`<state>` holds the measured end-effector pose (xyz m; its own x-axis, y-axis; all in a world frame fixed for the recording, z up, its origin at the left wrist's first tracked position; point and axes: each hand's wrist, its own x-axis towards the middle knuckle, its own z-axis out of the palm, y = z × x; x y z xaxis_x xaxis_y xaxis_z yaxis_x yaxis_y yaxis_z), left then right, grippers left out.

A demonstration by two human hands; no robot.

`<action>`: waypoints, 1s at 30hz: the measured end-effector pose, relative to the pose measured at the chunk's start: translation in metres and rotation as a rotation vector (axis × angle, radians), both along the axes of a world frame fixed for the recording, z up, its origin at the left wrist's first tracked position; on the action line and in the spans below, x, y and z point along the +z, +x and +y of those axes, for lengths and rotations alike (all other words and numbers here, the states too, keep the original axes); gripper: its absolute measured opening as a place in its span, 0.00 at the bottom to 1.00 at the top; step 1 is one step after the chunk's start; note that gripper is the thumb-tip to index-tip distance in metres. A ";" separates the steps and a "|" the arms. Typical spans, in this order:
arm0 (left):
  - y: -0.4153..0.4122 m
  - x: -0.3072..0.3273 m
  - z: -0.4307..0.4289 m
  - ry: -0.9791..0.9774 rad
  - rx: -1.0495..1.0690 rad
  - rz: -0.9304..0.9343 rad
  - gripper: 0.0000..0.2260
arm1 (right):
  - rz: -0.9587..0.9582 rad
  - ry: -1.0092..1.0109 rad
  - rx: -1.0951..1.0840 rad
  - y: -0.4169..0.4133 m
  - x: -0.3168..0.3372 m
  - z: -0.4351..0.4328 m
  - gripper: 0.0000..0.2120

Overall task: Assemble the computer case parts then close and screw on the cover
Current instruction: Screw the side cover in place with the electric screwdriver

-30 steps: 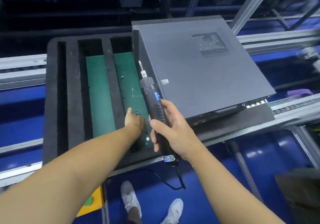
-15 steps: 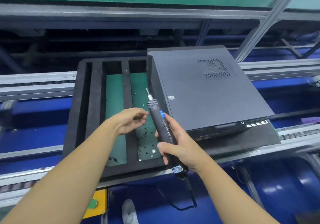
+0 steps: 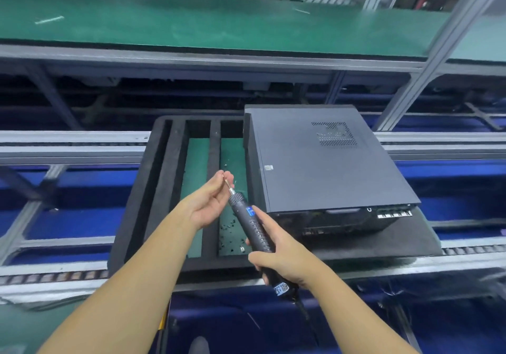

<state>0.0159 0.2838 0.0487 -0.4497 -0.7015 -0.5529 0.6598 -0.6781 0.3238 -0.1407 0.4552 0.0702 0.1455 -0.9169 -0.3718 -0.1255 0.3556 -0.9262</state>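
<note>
A dark grey computer case [image 3: 323, 162] lies closed on its side on a black foam tray [image 3: 164, 184], its cover with a vent grille facing up. My right hand [image 3: 276, 255] grips a black electric screwdriver [image 3: 252, 225] by its body, bit pointing up and left. My left hand [image 3: 210, 197] pinches a small screw [image 3: 225, 175] at the tip of the bit, just left of the case. Several loose screws [image 3: 230, 233] lie on the green bottom of a tray slot below the hands.
The tray sits on a roller conveyor [image 3: 71, 145] with metal rails running left and right. A green-topped bench [image 3: 191, 22] stands behind it. Slanted metal frame posts [image 3: 427, 60] rise at the right. The screwdriver's cable [image 3: 306, 318] hangs below the conveyor edge.
My left hand lifted from the screws in the tray slot and came up to the screwdriver bit with a screw between its fingertips. The view tilted upward.
</note>
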 end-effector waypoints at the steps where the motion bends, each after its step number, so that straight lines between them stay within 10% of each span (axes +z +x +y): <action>1: -0.002 0.000 0.004 -0.004 -0.006 -0.007 0.16 | 0.000 0.003 0.001 -0.002 0.000 0.003 0.44; 30: -0.031 0.012 0.038 -0.228 -0.350 -0.111 0.15 | -0.073 -0.046 -0.087 -0.033 -0.013 0.048 0.45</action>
